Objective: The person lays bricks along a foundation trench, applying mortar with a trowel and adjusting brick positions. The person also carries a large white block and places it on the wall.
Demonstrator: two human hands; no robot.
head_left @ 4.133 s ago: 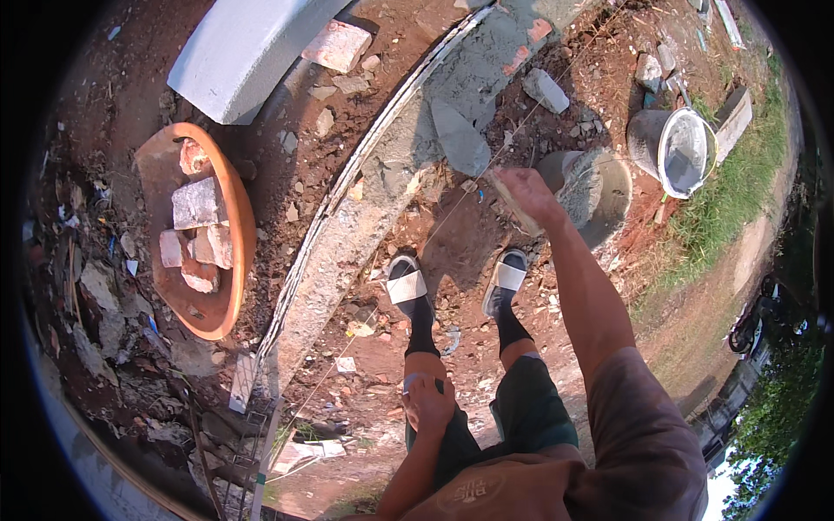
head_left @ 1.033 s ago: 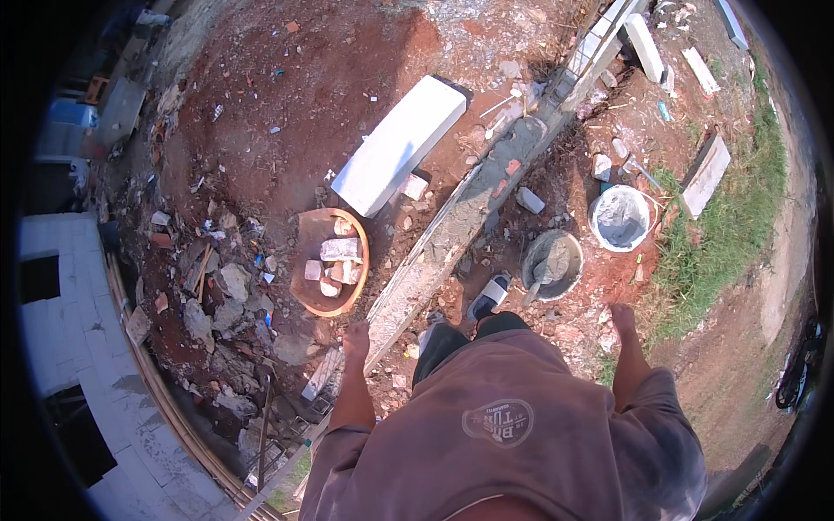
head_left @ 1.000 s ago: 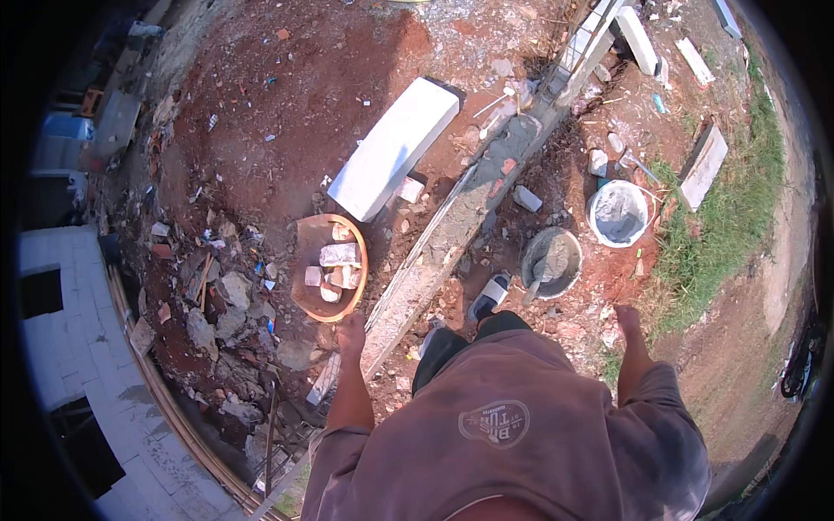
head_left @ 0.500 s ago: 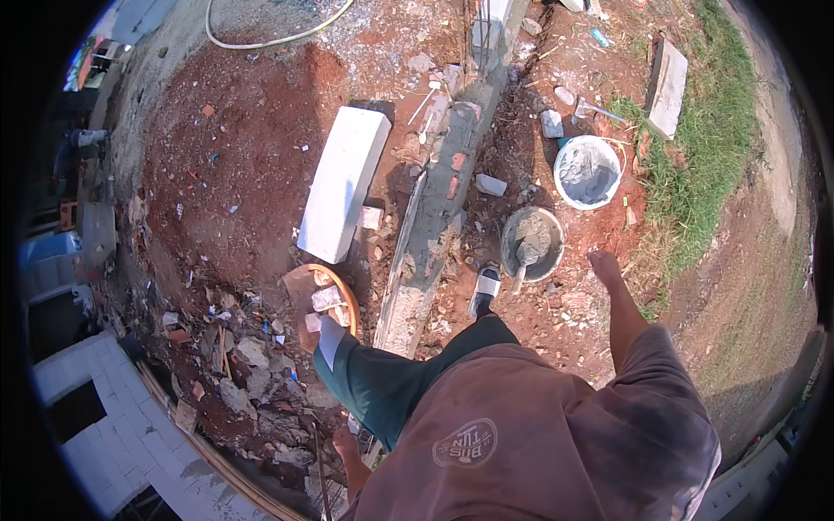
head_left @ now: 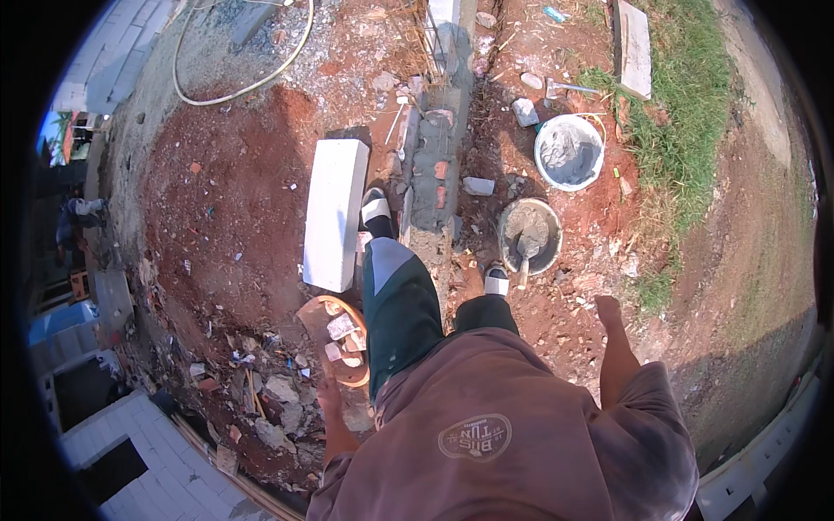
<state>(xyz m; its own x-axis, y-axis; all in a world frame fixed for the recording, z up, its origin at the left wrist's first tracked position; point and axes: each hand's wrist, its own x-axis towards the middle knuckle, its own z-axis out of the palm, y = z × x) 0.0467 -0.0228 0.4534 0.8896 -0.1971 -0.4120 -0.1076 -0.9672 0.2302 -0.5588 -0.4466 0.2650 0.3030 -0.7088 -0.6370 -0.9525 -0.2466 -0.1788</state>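
My left hand (head_left: 329,398) hangs low beside an orange-rimmed tub (head_left: 363,379) of broken rubble, with nothing visible in it and its fingers loosely apart. Out to the right, my right hand (head_left: 608,309) hangs over the dirt, seemingly empty, its small fingers loosely extended. Ahead of it stands a dark bucket of mortar (head_left: 532,227) with a tool handle (head_left: 523,273) sticking out toward me. A white bucket (head_left: 569,153) of grey, wet mix is beyond. My feet straddle a low wall strip (head_left: 432,165) topped with grey mortar and brick pieces.
A long white block (head_left: 334,215) lies left of the strip. A small grey block (head_left: 479,186) sits to its right. Rubble (head_left: 282,408) covers the ground at lower left. A hose (head_left: 252,89) curls at the far left. A concrete slab (head_left: 632,50) lies by the grass (head_left: 686,148).
My left foot has stepped forward past the tub to beside the white block. My left hand has come forward next to the tub; my right hand hangs lower in view. The view has shifted.
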